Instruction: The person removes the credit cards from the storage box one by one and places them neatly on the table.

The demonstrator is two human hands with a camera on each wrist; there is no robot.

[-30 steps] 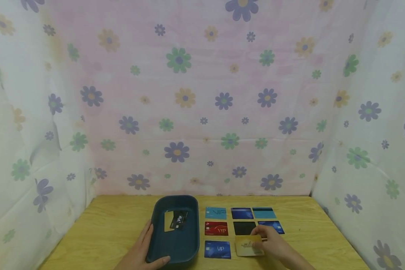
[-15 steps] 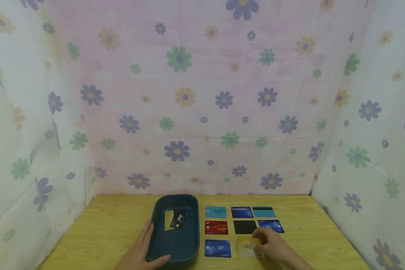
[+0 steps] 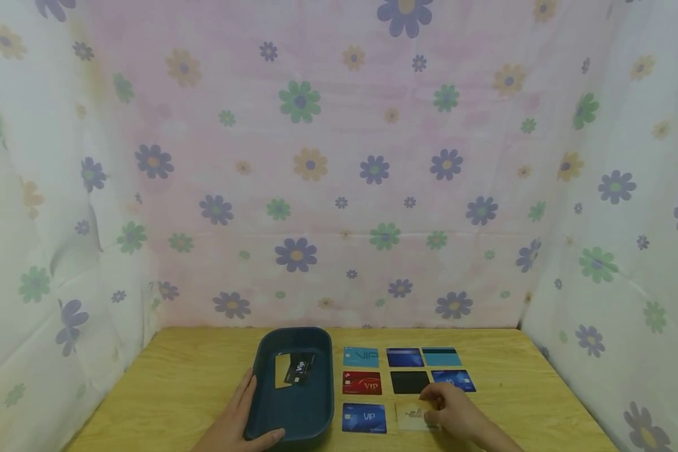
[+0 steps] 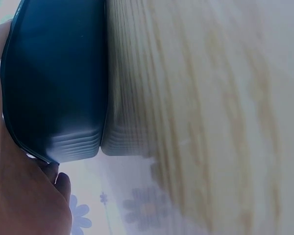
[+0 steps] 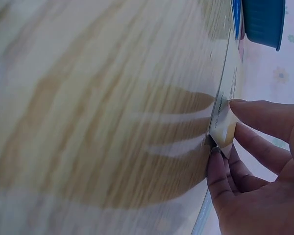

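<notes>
My right hand (image 3: 456,411) pinches the right end of a pale gold card (image 3: 408,415). In the right wrist view the thumb lies on the card (image 5: 226,93), with fingers at its near edge, close to the tabletop. My left hand (image 3: 236,411) holds the near left corner of a dark teal tray (image 3: 330,402), thumb over the near rim, fingers along the outer left side. Inside lie a gold card (image 3: 282,370) and a black "Vip" card (image 3: 302,368), partly overlapping. The left wrist view shows the tray's outer wall (image 4: 56,73) beside that hand.
Right of the tray, cards lie in rows: light blue VIP (image 3: 361,357), dark blue (image 3: 405,358), striped light blue (image 3: 442,356), red VIP (image 3: 361,383), black (image 3: 409,382), blue (image 3: 454,379) and blue VIP (image 3: 364,418). A flowered cloth (image 3: 339,188) encloses the wooden table (image 3: 164,376).
The pale gold card in my right hand has tilted flatter and looks paler than a second ago. My right hand has shifted slightly; the left hand and the tray have stayed in place.
</notes>
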